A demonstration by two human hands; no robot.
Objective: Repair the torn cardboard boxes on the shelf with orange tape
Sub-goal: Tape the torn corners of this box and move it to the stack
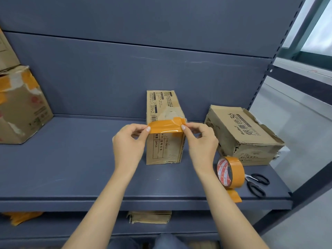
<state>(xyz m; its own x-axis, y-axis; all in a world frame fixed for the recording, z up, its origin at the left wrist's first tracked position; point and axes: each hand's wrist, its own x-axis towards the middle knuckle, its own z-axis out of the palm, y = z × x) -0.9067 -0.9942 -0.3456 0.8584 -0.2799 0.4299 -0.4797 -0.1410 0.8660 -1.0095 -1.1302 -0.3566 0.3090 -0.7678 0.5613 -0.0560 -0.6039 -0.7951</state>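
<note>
Currently, by item:
Strip of orange tape: stretched flat across the front face of the tall box, upper edge near the top front edge; right end bunched by the corner, seemingly lapping onto the side; apparently kept taut to land without wrinkles.
Tall box: standing upright mid-shelf, close to the back panel; scuffed, torn patch on top, just behind the strip, likely the damage to be covered.
Left hand: pinching the strip's left end between thumb and forefinger, other fingers curled under.
Right hand: pinching the right end at the box's corner, likewise curled; both ends held so the strip stays level.
Tape roll: standing on edge right of the right wrist, loose tail hanging over the shelf lip; parked within reach for a further strip.
Scissors: lying flat just right of the roll, black handles toward the front.
Low box: behind the roll, ragged right edge, no tape visible; probably awaiting repair.
Left box: far left, well apart, orange patches already on its top.
Shelf: grey metal, carrying all of it.
</note>
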